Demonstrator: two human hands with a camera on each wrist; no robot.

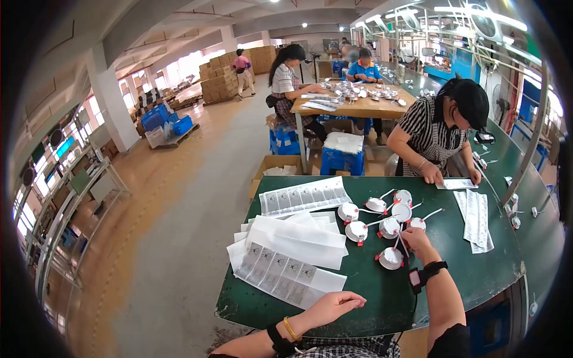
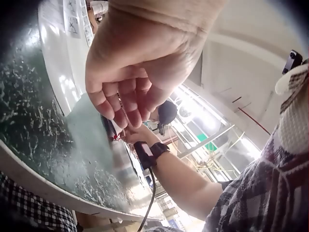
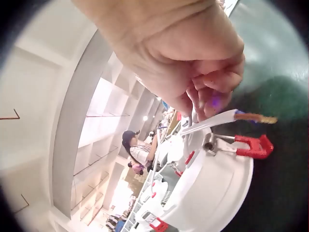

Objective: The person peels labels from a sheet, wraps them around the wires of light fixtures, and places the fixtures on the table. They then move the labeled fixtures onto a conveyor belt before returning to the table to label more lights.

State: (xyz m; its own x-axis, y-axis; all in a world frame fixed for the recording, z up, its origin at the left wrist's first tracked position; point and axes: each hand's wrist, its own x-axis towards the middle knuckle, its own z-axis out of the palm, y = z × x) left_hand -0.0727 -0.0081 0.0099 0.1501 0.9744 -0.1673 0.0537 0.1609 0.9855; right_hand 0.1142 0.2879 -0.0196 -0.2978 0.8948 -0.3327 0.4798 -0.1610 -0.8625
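My right hand [image 1: 418, 243] reaches in among a cluster of white round downlights with red-tipped spring clips. Its fingers are curled and pinch a white cable [image 3: 210, 122] with a bare copper end. Just below the fingertips, in the right wrist view, stands a large white downlight [image 3: 217, 188] with a red clip tip [image 3: 260, 146]. A separate downlight [image 1: 391, 258] lies nearer the front, cable towards the back. My left hand [image 1: 335, 305] hovers by the table's front edge, fingers loosely bent and holding nothing, close to a printed sheet [image 1: 286, 275].
White sleeves or sheets [image 1: 298, 238] lie stacked on the left of the green table [image 1: 370, 298], with a printed strip [image 1: 307, 197] behind them. Across the table a person [image 1: 439, 128] handles a white strip [image 1: 457, 184]. More printed strips [image 1: 476, 221] lie to the right.
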